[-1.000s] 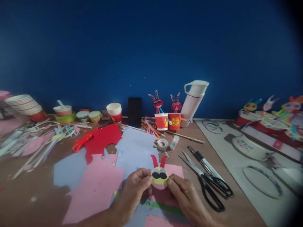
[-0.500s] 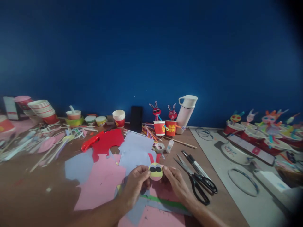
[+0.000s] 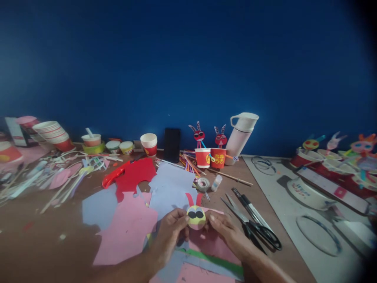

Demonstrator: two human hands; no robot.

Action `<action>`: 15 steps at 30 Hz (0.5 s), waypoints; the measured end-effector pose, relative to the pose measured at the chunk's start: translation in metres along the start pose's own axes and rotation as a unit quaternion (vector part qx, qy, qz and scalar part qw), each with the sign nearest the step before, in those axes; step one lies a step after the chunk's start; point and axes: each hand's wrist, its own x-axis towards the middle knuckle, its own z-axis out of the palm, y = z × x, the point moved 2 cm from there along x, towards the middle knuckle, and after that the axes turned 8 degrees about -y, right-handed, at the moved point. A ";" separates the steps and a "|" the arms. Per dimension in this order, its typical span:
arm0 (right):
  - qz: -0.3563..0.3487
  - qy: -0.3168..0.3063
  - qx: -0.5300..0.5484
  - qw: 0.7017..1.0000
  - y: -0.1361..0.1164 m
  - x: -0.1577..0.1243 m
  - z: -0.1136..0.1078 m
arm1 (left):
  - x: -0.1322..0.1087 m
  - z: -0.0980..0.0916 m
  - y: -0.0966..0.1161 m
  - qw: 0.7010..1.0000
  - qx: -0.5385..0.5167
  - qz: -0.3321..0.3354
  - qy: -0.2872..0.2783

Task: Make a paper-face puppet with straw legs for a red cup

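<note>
A round yellow paper face (image 3: 196, 222) with dark eyes and two red paper ears is held upright before me. My left hand (image 3: 173, 228) pinches its left edge between thumb and fingers. At the right edge, my right hand (image 3: 220, 226) is closed, its fingertips against or just beside the paper. Under the hands lie pink paper (image 3: 206, 245), a green strip (image 3: 212, 262) and blue-grey paper. Black-handled scissors (image 3: 259, 232) lie partly open beside my right hand, with a marker pen (image 3: 253, 210) behind them.
Red paper cups (image 3: 203, 158) bearing paper rabbit figures stand at the back near a white thermos (image 3: 241, 133). A tape roll (image 3: 202, 183) and a glue stick (image 3: 216, 183) lie ahead. A red-handled tool (image 3: 113, 175) rests by red paper (image 3: 137, 175). Straws and scraps (image 3: 64, 177) litter the left.
The view has shifted slightly, so objects on the right appear farther right. The paper face sits slightly lower and right in view, still held between both hands.
</note>
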 end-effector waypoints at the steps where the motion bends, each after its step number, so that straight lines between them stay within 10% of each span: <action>1: 0.002 -0.013 0.011 1.000 0.001 0.001 -0.001 | 0.000 0.000 0.000 1.000 0.001 -0.002 0.000; 15: 0.048 0.070 0.015 0.996 0.009 0.008 0.000 | -0.001 0.000 0.002 1.000 0.001 -0.025 -0.014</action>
